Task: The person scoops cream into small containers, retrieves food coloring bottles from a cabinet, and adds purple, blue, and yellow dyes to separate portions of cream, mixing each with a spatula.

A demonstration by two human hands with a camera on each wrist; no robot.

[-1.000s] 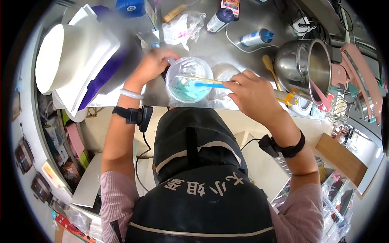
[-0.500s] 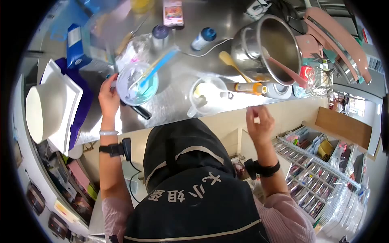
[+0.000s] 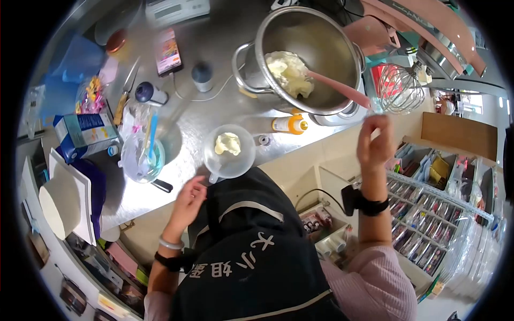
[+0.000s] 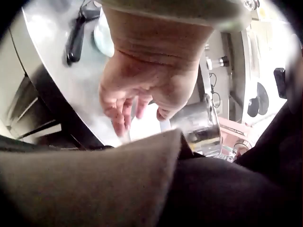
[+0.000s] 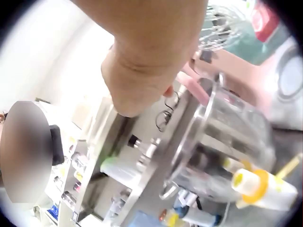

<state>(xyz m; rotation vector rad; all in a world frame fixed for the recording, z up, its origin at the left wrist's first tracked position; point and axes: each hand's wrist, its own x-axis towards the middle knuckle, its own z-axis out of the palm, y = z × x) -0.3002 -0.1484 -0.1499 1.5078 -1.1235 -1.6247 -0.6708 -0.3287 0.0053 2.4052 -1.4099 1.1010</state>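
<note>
My left hand (image 3: 188,200) hangs at the table's front edge with loosely bent fingers, holding nothing. Just beyond its fingertips stands a clear plastic jug (image 3: 243,163) with a lump of pale cream (image 3: 228,143) inside. My right hand (image 3: 376,142) is raised at the right, fingers loosely bent, close by the handle end of a pink spatula (image 3: 342,88). The spatula leans in a large steel mixing bowl (image 3: 262,35) that holds white cream (image 3: 289,69). In the right wrist view the pink handle (image 5: 195,90) runs up towards my hand (image 5: 139,80), whose fingers are mostly hidden.
Left on the table stands a cup of turquoise mixture (image 3: 157,163) with a blue spatula (image 3: 153,131). Around are a yellow-orange bottle (image 3: 290,124), dark-capped bottles (image 3: 151,93), a phone (image 3: 168,52), a blue carton (image 3: 85,134) and a wire whisk (image 3: 399,91). A pink stand mixer (image 3: 417,27) stands behind.
My left hand has let go of the turquoise cup and come back to the table edge. The right hand, off the blue spatula, has moved right to the pink handle. The view has swung right.
</note>
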